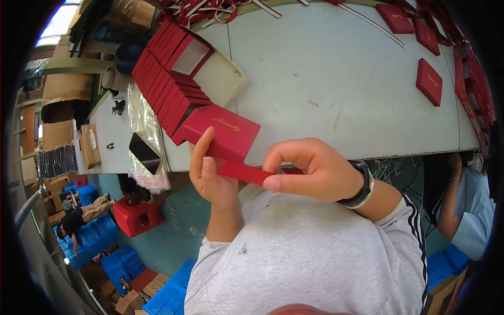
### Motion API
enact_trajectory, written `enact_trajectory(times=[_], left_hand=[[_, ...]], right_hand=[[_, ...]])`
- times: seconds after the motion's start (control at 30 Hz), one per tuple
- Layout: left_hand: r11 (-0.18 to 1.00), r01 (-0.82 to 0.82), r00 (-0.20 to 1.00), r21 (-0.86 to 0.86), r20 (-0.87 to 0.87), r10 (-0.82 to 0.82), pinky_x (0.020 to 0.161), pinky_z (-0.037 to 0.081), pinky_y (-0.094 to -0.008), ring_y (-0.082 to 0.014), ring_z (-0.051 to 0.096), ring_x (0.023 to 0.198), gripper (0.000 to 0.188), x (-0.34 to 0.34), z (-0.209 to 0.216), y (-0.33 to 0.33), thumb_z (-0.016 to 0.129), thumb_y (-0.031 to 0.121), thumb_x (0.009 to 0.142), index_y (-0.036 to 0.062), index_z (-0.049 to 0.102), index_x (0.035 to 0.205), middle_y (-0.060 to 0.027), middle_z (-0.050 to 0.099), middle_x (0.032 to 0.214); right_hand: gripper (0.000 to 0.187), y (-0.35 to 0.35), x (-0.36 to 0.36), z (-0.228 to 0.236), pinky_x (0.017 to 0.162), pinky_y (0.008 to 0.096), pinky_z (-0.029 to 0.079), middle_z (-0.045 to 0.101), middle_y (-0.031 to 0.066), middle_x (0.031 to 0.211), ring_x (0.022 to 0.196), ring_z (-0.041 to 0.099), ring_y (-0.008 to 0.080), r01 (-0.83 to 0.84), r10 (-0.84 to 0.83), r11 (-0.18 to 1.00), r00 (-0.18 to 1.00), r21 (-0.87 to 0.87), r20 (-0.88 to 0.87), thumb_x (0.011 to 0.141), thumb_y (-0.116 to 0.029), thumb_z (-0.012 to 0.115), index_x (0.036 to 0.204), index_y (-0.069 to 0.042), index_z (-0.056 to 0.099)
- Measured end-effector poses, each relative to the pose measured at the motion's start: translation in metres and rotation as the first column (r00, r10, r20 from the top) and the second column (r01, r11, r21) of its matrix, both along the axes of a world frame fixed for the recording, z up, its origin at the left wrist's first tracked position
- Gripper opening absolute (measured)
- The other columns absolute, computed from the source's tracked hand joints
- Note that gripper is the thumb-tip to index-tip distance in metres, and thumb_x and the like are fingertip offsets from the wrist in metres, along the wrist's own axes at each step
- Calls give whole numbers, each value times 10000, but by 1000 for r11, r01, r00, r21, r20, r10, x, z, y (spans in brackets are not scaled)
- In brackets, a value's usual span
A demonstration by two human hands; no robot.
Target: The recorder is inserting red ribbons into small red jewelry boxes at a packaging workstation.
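Note:
A flat red jewellery box with gold lettering on its face is tilted near the table's front edge. My left hand grips it from its near left side, with fingers raised along its edge. A red ribbon-like strip stretches just below the box, between my two hands. My right hand is closed, pinching the strip's right part between thumb and fingers. Behind the held box, a row of red boxes stands packed on edge, next to an off-white open tray.
Red and white ribbons lie along the table's far edge. Several red boxes lie at the right. A phone rests on plastic wrapping at the left. A co-worker's arm shows at the right; another person is far left.

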State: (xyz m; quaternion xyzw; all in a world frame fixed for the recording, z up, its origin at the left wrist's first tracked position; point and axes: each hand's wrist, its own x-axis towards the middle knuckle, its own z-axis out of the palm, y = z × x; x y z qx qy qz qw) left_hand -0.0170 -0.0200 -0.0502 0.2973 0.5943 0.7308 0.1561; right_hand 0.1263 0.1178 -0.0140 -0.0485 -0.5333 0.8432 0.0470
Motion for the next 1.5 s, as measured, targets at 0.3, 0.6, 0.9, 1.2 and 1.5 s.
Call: enact_trajectory(times=[0.3,0.6,0.9,1.2,1.5], left_hand=[[986,155,967,53,-211,-141,991,333,-379,-263,429,1173,474,22,-8,22,369,265,956,-126,497,1192,-164,415,1252],[996,79,948,34,-311,-65,937,367,-357,-266,474,1116,440,29,-5,17,416,269,949,-102,552,1144,-192,463,1208],[996,76,892,-50,-442,-90,929,412,-344,-227,492,1101,318,29,-1,17,452,98,921,-105,524,1156,-133,465,1194],[988,-153,930,33,-333,156,831,465,-284,-159,580,912,317,38,-1,18,581,-33,830,-75,543,1142,-113,593,1037],[927,-230,927,295,-224,301,851,496,-320,-207,591,961,329,-2,28,5,591,-27,831,-58,539,1154,-174,589,1074]], right_hand=[[151,-9,15,-5,600,237,411,589,29,710,648,514,92,327,-358,903,931,280,66,863,-122,615,772,-3,592],[114,-11,14,-5,556,247,414,588,55,681,599,535,129,337,-393,847,918,411,56,817,-81,643,750,0,600],[109,-11,15,-10,537,251,417,594,55,683,591,539,132,355,-410,835,911,421,44,809,-77,651,746,-1,604],[128,-10,10,-18,609,238,444,616,46,718,642,557,112,349,-412,877,900,331,141,784,-102,688,851,-5,637],[219,11,17,-35,655,260,434,609,41,746,697,539,136,61,-243,860,922,506,301,722,-148,749,884,-33,656]])
